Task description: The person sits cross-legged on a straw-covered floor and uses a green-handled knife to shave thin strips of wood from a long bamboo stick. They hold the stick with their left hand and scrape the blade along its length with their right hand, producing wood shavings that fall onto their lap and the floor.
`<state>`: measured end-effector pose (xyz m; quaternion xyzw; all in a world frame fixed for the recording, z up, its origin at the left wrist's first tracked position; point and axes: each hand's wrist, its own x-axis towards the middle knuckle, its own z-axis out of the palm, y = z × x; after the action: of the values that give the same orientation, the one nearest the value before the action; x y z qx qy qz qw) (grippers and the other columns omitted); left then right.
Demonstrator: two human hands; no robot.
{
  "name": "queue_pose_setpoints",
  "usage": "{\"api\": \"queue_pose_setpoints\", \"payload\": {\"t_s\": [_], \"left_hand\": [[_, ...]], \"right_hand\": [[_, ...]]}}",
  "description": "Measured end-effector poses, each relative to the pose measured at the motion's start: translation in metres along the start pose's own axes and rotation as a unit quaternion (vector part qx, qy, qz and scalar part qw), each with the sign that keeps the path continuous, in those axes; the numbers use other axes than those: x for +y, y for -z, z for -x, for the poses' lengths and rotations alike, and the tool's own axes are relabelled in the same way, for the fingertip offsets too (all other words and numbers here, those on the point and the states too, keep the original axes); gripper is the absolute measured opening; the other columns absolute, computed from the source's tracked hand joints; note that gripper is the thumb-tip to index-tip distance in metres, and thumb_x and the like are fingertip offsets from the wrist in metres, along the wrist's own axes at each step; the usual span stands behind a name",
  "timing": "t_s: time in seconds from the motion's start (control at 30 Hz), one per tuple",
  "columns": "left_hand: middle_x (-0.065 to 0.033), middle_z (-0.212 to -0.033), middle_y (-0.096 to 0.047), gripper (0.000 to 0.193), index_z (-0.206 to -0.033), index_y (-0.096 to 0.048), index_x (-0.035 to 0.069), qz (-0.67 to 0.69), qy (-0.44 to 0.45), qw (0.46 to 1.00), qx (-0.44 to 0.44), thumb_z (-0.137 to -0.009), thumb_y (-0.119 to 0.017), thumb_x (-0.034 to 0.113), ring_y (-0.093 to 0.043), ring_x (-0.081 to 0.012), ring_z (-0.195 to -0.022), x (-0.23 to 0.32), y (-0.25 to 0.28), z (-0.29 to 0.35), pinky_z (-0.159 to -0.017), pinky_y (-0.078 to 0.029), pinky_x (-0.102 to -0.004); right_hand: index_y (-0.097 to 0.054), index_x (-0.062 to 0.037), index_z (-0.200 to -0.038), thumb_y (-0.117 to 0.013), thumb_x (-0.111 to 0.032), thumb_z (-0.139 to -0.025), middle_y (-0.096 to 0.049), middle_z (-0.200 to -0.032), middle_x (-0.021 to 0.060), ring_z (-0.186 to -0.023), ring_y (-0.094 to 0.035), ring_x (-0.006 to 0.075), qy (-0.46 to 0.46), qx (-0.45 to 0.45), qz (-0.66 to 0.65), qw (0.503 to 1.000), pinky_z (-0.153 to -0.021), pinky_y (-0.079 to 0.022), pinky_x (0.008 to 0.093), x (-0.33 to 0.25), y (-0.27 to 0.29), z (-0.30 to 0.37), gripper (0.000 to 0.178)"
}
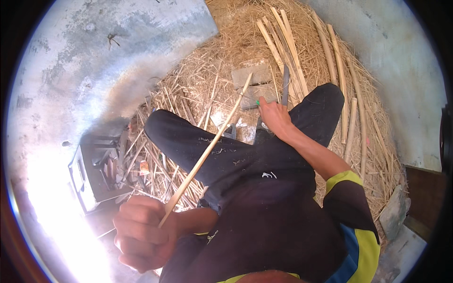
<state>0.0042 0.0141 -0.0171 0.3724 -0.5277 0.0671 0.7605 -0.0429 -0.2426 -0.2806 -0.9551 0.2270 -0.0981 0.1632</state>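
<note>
My left hand (pixel 144 231) is closed around the near end of a long, pale bamboo or wood strip (pixel 207 151). The strip slants away over my crossed legs, and its far end reaches a block (pixel 250 75) on the floor. My right hand (pixel 273 115) is closed on a thin tool with a bit of green (pixel 258 102) showing at the fingers. A slim, dark line runs from the green toward the strip; whether it is a blade I cannot make out. Just beyond that hand, a dark, flat blade (pixel 285 85) lies beside several split strips, its handle hidden.
Split strips (pixel 288 52) and round poles (pixel 339 66) lie on straw-like shavings (pixel 226 37) at the far right. Offcuts (pixel 174 96) are heaped on the left, near a dark open box (pixel 101 167). Walls (pixel 122 47) stand on both sides, and a stone slab (pixel 395 212) sits at right.
</note>
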Motion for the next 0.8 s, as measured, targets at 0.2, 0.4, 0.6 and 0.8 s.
{"api": "queue_pose_setpoints", "payload": {"t_s": [0.2, 0.4, 0.6, 0.8], "left_hand": [[0.0014, -0.057, -0.040, 0.027, -0.062, -0.041, 0.011, -0.051, 0.040, 0.994, 0.088, -0.088, -0.048, 0.016, -0.032, -0.0124, -0.040, 0.016, 0.034, 0.016, -0.042, -0.034, -0.0298], [0.0011, -0.053, -0.030, 0.031, -0.060, -0.033, 0.012, -0.080, 0.026, 0.993, 0.088, -0.088, -0.047, 0.018, -0.025, -0.0119, -0.041, 0.010, 0.022, 0.012, -0.039, -0.027, -0.0277], [0.0034, -0.040, -0.015, 0.042, -0.055, -0.021, 0.019, -0.270, 0.012, 0.927, 0.259, -0.093, -0.036, 0.024, -0.008, -0.0083, -0.042, 0.003, 0.011, 0.002, -0.039, -0.014, -0.0242], [0.0040, -0.039, -0.016, 0.041, -0.055, -0.023, 0.019, -0.110, -0.008, 0.978, 0.178, -0.093, -0.036, 0.022, -0.008, -0.0073, -0.040, 0.001, 0.009, -0.001, -0.038, -0.013, -0.0229]], "right_hand": [[-0.049, 0.0011, -0.091, -0.049, -0.007, -0.082, -0.062, -0.066, 0.0230, -0.065, -0.065, 0.0374, -0.001, -0.022, 0.016, 1.000, -0.056, -0.052, 0.0467, -0.014, -0.005, -0.003, 0.012], [-0.047, 0.0001, -0.091, -0.048, -0.013, -0.087, -0.061, -0.066, 0.0237, -0.057, -0.063, 0.0338, 0.009, -0.021, -0.072, 0.997, -0.049, -0.050, 0.0426, -0.006, -0.039, -0.025, 0.014], [-0.051, 0.0034, -0.098, -0.040, -0.027, -0.095, -0.060, -0.068, 0.0185, -0.054, -0.059, 0.0264, -0.164, -0.226, -0.383, 0.881, -0.051, -0.046, 0.0408, 0.001, 0.011, -0.043, 0.033], [-0.055, 0.0012, -0.104, -0.049, -0.019, -0.090, -0.065, -0.078, 0.0184, -0.069, -0.066, 0.0298, -0.004, -0.072, -0.019, 0.997, -0.062, -0.052, 0.0415, -0.012, -0.024, -0.036, 0.025]]}}
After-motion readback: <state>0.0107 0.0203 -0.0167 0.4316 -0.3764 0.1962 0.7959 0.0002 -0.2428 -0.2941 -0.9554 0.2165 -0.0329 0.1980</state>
